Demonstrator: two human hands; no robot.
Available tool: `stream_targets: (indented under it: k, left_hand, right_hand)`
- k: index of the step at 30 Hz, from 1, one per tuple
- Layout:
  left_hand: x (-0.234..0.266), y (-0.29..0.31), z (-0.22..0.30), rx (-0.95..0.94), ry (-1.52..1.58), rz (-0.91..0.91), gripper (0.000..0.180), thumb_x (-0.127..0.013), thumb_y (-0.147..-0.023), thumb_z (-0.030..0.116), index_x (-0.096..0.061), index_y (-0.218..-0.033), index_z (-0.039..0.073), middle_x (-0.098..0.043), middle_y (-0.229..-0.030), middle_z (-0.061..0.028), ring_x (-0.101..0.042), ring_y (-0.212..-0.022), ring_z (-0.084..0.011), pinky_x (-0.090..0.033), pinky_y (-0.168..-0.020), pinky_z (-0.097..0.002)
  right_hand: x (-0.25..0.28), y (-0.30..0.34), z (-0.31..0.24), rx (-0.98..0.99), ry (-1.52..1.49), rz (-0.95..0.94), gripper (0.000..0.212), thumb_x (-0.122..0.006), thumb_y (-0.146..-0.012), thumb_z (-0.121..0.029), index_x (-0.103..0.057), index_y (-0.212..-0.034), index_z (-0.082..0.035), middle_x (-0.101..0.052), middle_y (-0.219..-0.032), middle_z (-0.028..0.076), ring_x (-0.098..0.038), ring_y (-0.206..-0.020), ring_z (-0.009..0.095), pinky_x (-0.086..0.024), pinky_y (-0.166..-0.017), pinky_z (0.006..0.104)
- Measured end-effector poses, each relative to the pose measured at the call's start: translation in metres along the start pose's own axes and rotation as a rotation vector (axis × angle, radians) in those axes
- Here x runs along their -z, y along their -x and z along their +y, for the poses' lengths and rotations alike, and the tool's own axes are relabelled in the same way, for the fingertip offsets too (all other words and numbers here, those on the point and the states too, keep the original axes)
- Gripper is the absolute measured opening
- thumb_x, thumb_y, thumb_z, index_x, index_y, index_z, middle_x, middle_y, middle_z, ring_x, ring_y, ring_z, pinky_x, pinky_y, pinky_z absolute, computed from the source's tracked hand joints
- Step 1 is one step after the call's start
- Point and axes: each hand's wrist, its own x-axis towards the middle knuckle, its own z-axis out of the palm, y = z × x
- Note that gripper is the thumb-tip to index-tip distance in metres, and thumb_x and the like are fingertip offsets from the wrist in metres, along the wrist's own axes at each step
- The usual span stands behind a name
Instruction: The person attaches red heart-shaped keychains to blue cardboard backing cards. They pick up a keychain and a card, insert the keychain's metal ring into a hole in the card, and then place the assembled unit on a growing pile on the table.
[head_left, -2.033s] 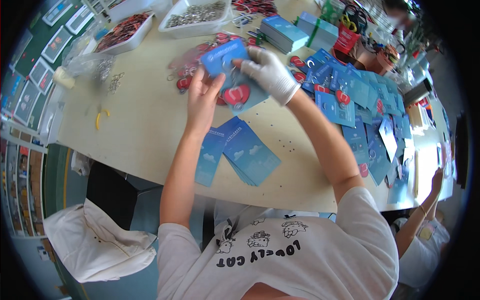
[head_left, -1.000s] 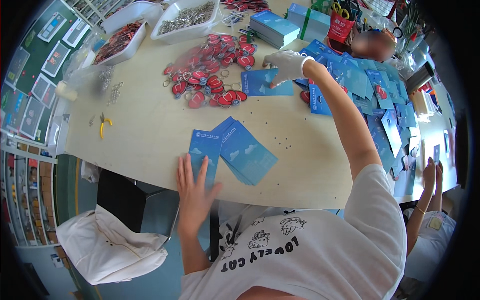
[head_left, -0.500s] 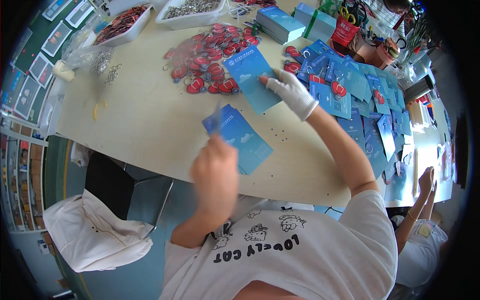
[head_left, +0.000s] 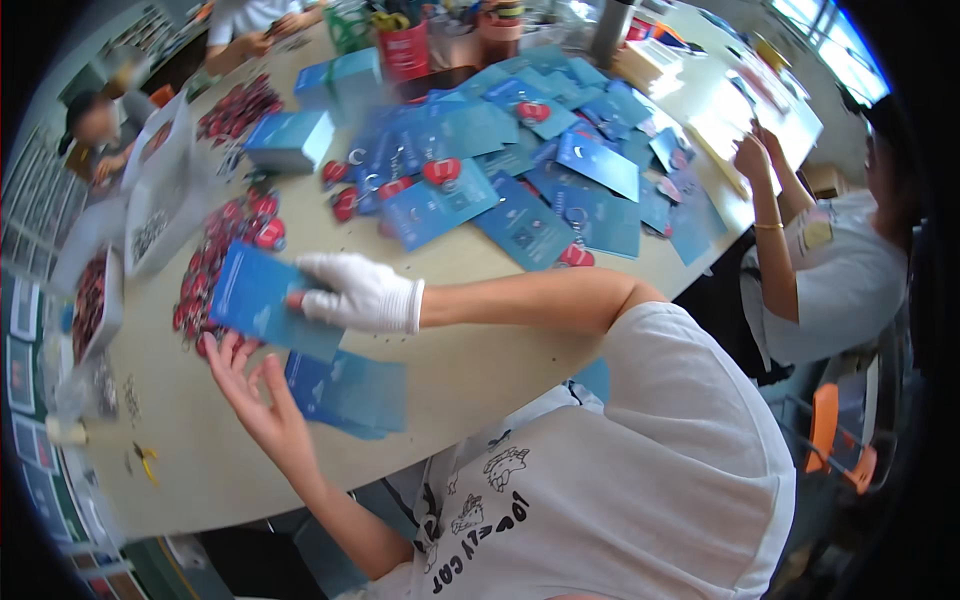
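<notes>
My right hand (head_left: 360, 292), in a white glove with the thumb tip bare, grips a blue backing card (head_left: 265, 300) with the thumb on top. Just below that card my bare left hand (head_left: 255, 395) is raised, fingers spread and nothing visible in it. Its fingertips are close to a pile of red keychains (head_left: 215, 250); whether they touch one I cannot tell. A small stack of blue cards (head_left: 350, 395) lies on the table right of my left hand, partly under the held card's lower edge.
Many blue cards with red keychains (head_left: 520, 215) are spread across the far right. A thick card stack (head_left: 290, 140) and white bins (head_left: 160, 215) stand beyond the pile. Yellow-handled pliers (head_left: 147, 463) lie near left. A person (head_left: 830, 250) sits at right; others are farther back.
My view has swung to the right. The left hand, blurred and closed before over the card stack, has opened beside the keychain pile. The right hand still holds its card.
</notes>
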Motion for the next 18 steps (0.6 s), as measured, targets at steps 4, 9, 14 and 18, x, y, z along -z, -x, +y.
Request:
stream_targets:
  k: [4, 9, 14, 18]
  left_hand:
    - [-0.015, -0.006, -0.005, 0.194, 0.720, 0.038, 0.040, -0.052, -0.094, 0.008, -0.039, -0.130, -0.003, -0.051, -0.120, -0.0154, -0.052, -0.110, -0.0228, -0.040, -0.096, -0.0355]
    - [-0.012, -0.003, -0.018, 0.186, 0.565, 0.088, 0.031, -0.052, -0.094, 0.008, -0.047, -0.124, 0.000, -0.053, -0.111, -0.0076, -0.052, -0.098, -0.0109, -0.042, -0.085, -0.0250]
    - [-0.015, -0.006, -0.010, 0.233, 0.535, 0.080, 0.030, -0.052, -0.094, 0.007, -0.048, -0.123, 0.002, -0.053, -0.106, -0.0030, -0.049, -0.090, -0.0049, -0.039, -0.076, -0.0183]
    - [-0.027, -0.002, -0.016, 0.255, 0.517, 0.065, 0.027, -0.052, -0.094, 0.007, -0.049, -0.121, 0.002, -0.053, -0.102, -0.0011, -0.049, -0.089, -0.0045, -0.039, -0.075, -0.0179]
  right_hand:
    - [0.033, 0.028, -0.006, -0.114, -0.057, -0.206, 0.036, -0.061, -0.089, -0.027, -0.056, -0.113, -0.002, -0.066, -0.094, 0.013, -0.065, -0.086, 0.023, -0.051, -0.075, 0.0339]
    - [0.180, 0.057, 0.000, 0.105, 0.634, -0.130, 0.032, -0.067, -0.084, -0.020, -0.062, -0.115, -0.010, -0.064, -0.111, 0.009, -0.061, -0.100, 0.024, -0.049, -0.086, 0.0344]
    - [0.399, 0.093, 0.062, -0.457, 1.349, 0.071, 0.047, -0.073, -0.072, -0.033, -0.062, -0.112, -0.010, -0.064, -0.110, 0.012, -0.060, -0.101, 0.030, -0.045, -0.091, 0.0392]
    - [0.428, 0.090, 0.091, -0.592, 1.308, -0.140, 0.060, -0.077, -0.067, -0.040, -0.059, -0.116, -0.011, -0.060, -0.115, 0.013, -0.056, -0.108, 0.031, -0.043, -0.094, 0.0389]
